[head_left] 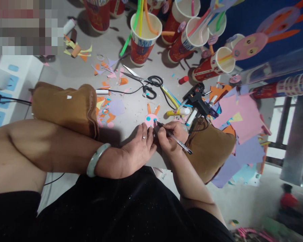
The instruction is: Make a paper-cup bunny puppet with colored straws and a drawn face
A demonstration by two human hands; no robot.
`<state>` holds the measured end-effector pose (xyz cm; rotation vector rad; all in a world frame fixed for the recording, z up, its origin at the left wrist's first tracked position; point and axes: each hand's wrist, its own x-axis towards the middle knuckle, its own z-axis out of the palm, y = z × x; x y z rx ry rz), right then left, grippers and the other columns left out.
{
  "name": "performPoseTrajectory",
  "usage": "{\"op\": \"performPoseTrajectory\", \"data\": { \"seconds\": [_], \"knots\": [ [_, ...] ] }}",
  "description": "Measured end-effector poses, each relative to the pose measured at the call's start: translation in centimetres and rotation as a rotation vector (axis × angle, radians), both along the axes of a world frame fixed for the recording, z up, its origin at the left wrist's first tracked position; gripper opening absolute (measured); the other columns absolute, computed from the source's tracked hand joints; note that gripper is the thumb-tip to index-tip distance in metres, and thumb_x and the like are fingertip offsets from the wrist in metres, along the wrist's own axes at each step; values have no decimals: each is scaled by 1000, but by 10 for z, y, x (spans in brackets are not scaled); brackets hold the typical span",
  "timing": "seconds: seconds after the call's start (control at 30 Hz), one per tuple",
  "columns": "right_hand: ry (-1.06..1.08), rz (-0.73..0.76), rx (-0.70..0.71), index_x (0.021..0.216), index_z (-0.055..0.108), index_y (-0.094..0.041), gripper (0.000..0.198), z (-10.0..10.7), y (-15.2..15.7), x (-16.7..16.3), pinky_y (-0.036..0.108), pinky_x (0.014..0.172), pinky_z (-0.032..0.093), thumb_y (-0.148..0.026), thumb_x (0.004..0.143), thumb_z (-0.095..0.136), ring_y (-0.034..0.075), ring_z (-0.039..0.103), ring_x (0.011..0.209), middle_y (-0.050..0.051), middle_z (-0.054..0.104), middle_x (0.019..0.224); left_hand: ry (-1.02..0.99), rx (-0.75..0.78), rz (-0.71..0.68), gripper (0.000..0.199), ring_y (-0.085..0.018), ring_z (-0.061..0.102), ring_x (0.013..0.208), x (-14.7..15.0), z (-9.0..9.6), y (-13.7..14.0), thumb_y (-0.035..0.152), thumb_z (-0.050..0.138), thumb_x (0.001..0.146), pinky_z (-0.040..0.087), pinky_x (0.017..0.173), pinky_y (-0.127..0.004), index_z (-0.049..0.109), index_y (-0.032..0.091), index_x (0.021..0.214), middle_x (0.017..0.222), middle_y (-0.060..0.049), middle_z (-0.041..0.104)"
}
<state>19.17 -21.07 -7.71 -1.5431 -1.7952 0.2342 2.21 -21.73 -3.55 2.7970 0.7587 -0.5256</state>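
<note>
A small pink paper rabbit face with orange ears and blue eyes lies on the table. The fingers of my left hand are stretched out flat, their tips pressing on its lower edge. My right hand is closed around a clear-barrelled pen, whose tip meets the face by the eye on the right. My fingers hide the lower part of the face. Just beyond it are black-handled scissors with parted blades and a yellow marker.
Several red paper cups with straws line the far side. A black glue gun stands at the right, beside stacked coloured paper. Brown cushions flank my forearms. Paper scraps litter the left, near a white power strip.
</note>
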Motion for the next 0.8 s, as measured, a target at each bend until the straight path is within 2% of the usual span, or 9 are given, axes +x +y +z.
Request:
{"op": "performPoseTrajectory", "data": {
  "seconds": [0.3,0.47,0.6,0.8],
  "knots": [
    [-33,-3,-25,78,53,-25,9,2,0,0,26,49,43,-24,83,60,12,52,48,-6,59,57,-21,-14,30,65,-48,42,151,1,1,-1,42,66,92,35,122,-63,55,18,152,165,-22,42],
    [-41,-28,-35,78,53,-25,11,0,-1,0,27,48,45,-29,86,59,13,53,47,-5,60,57,-41,-12,37,62,-47,45,149,0,0,-1,39,61,94,35,121,-62,55,16,151,165,-24,42],
    [-18,-27,-25,79,53,-25,9,-1,-1,0,26,48,44,-26,84,60,12,52,48,-6,59,58,-11,11,8,63,-48,43,151,0,2,1,40,59,96,35,121,-62,51,17,154,165,-24,41],
    [-27,-27,-24,78,55,-24,8,-1,-1,0,28,51,45,-27,83,61,13,54,51,-4,61,61,-34,-57,43,57,-45,45,150,1,3,3,38,58,96,34,123,-60,58,18,149,164,-21,44]
  ]
}}
